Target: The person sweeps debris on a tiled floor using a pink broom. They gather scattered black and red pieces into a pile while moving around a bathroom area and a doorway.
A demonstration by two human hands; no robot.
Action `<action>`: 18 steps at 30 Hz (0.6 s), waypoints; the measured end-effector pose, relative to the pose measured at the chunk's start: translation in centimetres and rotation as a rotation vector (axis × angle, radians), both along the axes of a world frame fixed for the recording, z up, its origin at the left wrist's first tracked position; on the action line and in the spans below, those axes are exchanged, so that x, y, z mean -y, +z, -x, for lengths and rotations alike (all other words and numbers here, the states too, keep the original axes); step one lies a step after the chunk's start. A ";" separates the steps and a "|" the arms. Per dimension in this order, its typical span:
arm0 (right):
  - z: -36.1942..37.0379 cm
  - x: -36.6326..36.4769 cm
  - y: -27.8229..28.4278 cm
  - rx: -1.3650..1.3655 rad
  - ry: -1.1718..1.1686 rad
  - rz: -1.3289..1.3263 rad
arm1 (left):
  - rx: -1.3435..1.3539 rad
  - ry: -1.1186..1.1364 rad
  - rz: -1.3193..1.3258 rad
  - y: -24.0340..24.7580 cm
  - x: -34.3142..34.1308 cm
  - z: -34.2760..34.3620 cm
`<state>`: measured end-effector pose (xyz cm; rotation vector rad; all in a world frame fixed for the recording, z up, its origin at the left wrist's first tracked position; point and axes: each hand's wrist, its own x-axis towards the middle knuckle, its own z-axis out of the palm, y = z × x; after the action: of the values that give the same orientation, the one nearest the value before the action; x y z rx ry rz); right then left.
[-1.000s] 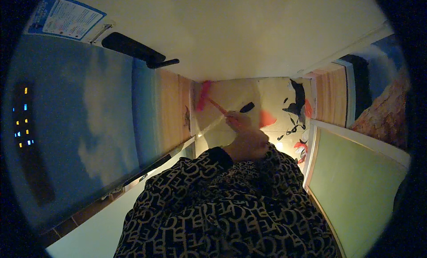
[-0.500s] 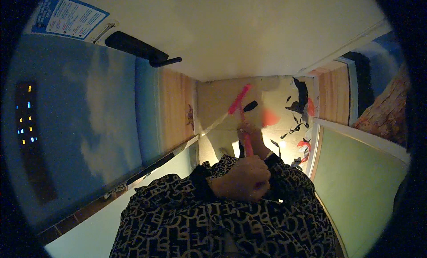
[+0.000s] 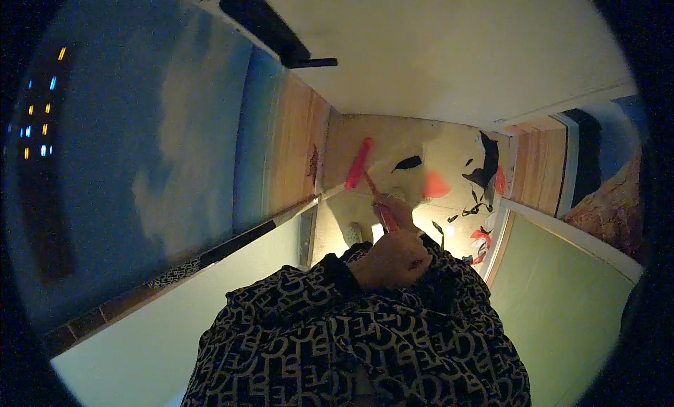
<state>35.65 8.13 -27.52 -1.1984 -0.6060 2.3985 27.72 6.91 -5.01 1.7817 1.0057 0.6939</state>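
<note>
A pink long-handled tool with a bar-shaped head (image 3: 359, 164) slants away from me over the floor, its head out ahead and a little to the left. Farther up the handle, my right hand (image 3: 397, 210) is closed round it. Close to my body, my left hand (image 3: 390, 259) is closed in a fist at the handle's near end, and most of its fingers are hidden from view. The patterned black sleeves of both arms reach in from below. In the dim light I cannot tell whether the head is a mop or a squeegee.
The tan floor (image 3: 351, 131) carries black and red painted shapes. A pale door (image 3: 435, 49) stands ahead, and a black door handle (image 3: 309, 62) juts out at upper left. A painted blue wall (image 3: 189, 126) flanks the left; a green panel (image 3: 562, 280) stands at right.
The tool's head has swung left and slightly nearer over the floor, away from the black floor shape. Both hands stay closed on the handle. The view has turned, shifting the door handle rightward.
</note>
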 end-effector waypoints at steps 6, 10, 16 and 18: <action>3.0 2.7 5.9 0.001 0.061 -0.193 | -0.014 0.158 -0.011 5.9 4.9 5.3; 6.9 7.7 0.7 0.094 0.312 -0.916 | -0.068 0.157 -0.024 6.5 8.5 7.4; 10.1 12.3 -3.7 -0.159 0.154 0.090 | -0.172 0.023 0.044 -1.2 13.0 9.0; 9.0 13.5 -4.8 -0.223 0.030 0.262 | -0.088 -0.042 0.057 -0.3 14.2 9.2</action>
<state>26.63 -5.36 -32.29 -1.0029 -0.2485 2.6509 18.53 -7.24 -5.29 1.7912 1.0331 0.5592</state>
